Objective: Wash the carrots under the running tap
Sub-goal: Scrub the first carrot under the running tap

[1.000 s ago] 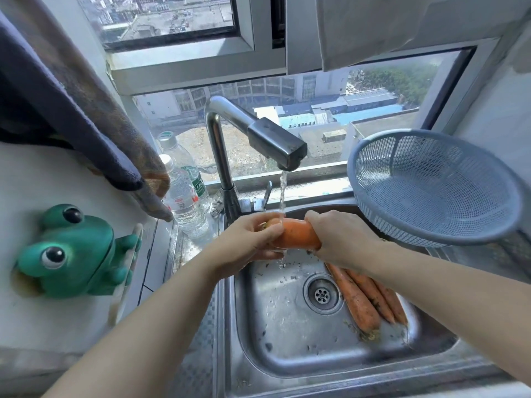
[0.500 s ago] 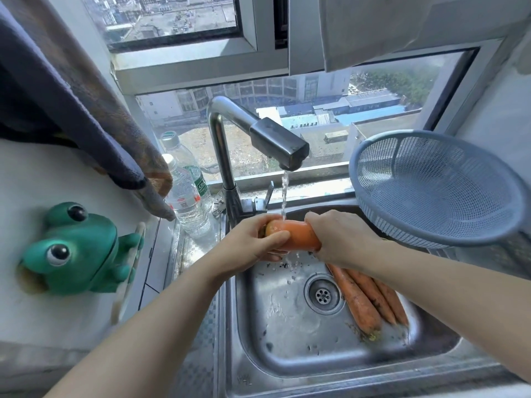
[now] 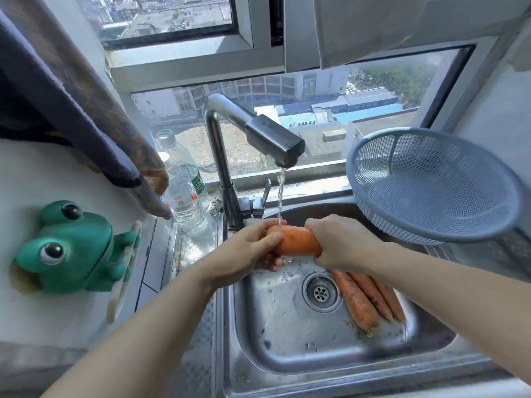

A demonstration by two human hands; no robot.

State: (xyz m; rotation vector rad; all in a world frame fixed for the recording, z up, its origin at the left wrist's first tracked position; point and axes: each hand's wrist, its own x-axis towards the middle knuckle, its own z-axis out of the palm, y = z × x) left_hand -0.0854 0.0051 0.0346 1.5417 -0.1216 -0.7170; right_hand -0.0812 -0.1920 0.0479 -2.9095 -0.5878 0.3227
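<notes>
A carrot [image 3: 298, 244] lies crosswise between both hands, under the tap's [image 3: 273, 139] stream. The left hand [image 3: 247, 249] curls its fingers [image 3: 269, 239] round the left end. The right hand [image 3: 342, 245] grips the right end, which its fingers hide. Three more carrots [image 3: 362, 300] lie in the sink [image 3: 275, 320] below the right fingers, beside the drain [image 3: 321, 291], their tops hidden behind the wrist.

The sink [image 3: 287, 366] and tap [image 3: 230, 110] are shiny metal. The basket [image 3: 431, 185] is blue plastic mesh. The frog [image 3: 69, 248] is glossy green plastic.
</notes>
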